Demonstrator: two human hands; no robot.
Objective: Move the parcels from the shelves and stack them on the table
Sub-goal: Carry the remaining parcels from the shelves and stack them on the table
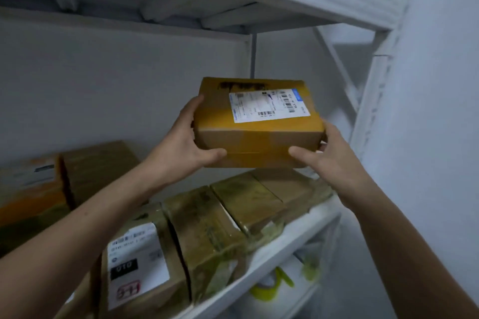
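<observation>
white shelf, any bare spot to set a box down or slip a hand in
Only a narrow bare strip along the front edge of the white metal shelf, beside the tape-wrapped cardboard parcels. A hand could pass above the brown cardboard boxes at back left. The front row is packed tight.

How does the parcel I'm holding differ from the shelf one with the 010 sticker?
The held parcel hangs above the shelf; the 010 parcel rests on it. The held parcel's top is bright yellow; the 010 parcel's is dull brown. Both are cardboard boxes with white labels.
</observation>
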